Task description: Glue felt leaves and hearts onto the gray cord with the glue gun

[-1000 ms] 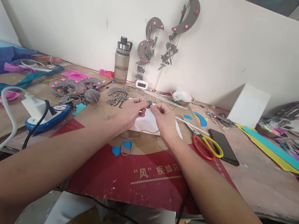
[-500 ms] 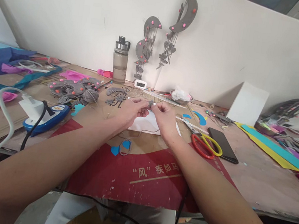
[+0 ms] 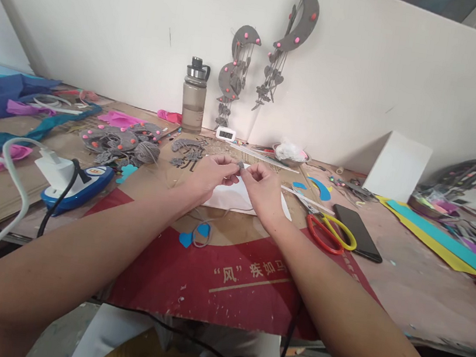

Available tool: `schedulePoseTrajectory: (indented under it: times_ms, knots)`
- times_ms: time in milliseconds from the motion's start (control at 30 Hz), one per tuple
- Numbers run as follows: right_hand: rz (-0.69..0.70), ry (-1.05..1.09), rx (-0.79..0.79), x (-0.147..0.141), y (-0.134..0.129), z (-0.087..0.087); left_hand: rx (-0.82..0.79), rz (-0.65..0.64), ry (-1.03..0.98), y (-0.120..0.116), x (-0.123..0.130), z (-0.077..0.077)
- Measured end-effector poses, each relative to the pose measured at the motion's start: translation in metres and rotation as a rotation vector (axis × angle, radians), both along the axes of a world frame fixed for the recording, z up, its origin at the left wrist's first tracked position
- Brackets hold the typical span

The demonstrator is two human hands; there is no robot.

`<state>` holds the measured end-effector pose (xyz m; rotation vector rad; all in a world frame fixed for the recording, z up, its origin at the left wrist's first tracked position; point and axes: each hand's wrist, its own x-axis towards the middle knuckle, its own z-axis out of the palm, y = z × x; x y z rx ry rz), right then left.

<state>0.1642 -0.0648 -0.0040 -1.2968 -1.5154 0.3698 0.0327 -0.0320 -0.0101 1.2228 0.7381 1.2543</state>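
Observation:
Between my fingertips is a small grey piece [image 3: 241,166], too small to tell its exact kind. My left hand [image 3: 216,174] pinches it from the left, and my right hand [image 3: 261,191] closes on it from the right. Both hands are above a sheet of white paper [image 3: 230,199]. A thin grey cord [image 3: 209,222] trails below the hands and loops over two blue heart-shaped cut-outs [image 3: 186,239] on the red printed cardboard [image 3: 152,284]. Scissors [image 3: 325,233] with red and yellow handles lie right of my right hand.
A black phone [image 3: 356,233] lies beside the scissors. At the left are a blue power strip [image 3: 100,183] with a white plug and grey moon pieces [image 3: 115,137] with yarn. Behind stand a water bottle [image 3: 193,98] and a small clock [image 3: 225,134]. Grey moon hangings [image 3: 304,25] hang on the wall.
The whole view has shifted slightly, so things appear a little further right. My hands keep nearly the same pinch on the grey piece.

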Motion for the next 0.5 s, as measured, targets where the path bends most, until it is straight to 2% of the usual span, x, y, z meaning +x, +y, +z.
schedulePoseTrajectory:
  times_ms: [167, 500]
  knots:
    - [-0.006, -0.059, 0.010, -0.0002, -0.0010, -0.0001, 0.008, 0.022, 0.012, 0.0041, -0.0006, -0.0036]
    - [0.016, -0.072, 0.001, -0.0012, -0.0011, -0.0016, 0.017, 0.058, 0.071, 0.0022, -0.0001, -0.0013]
